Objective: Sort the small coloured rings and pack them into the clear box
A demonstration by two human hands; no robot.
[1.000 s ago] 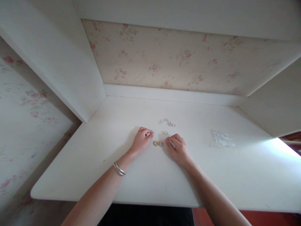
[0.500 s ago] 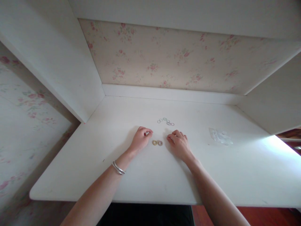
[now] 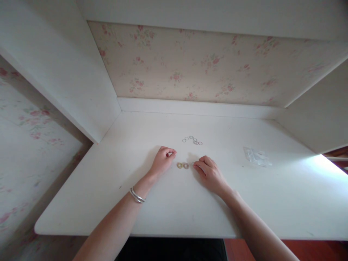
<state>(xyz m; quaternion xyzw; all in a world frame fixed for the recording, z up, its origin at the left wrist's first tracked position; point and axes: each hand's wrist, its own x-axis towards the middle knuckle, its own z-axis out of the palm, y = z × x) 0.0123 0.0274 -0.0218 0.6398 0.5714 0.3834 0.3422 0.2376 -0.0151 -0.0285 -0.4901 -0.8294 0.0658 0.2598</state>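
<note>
My left hand (image 3: 163,159) rests on the white desk with thumb and forefinger pinched together; whatever is between them, if anything, is too small to make out. Just right of those fingertips lie two thicker rings side by side, a yellowish ring (image 3: 179,165) and a brownish-grey ring (image 3: 186,166). My right hand (image 3: 209,172) is closed, its fingertips on a thin pale ring (image 3: 193,164) beside the brownish-grey one. Farther back, several thin silvery rings (image 3: 195,142) lie in a loose curved row, some overlapping.
A crumpled clear plastic bag (image 3: 257,157) lies on the right of the desk (image 3: 168,214). White panels (image 3: 100,90) rise at both sides, with a flowered wall (image 3: 174,65) behind. A small dark mark (image 3: 120,187) shows left of my left forearm.
My right hand has moved slightly toward me, bringing the thin ring at its fingertips level with the two thicker rings. My left hand has stayed put.
</note>
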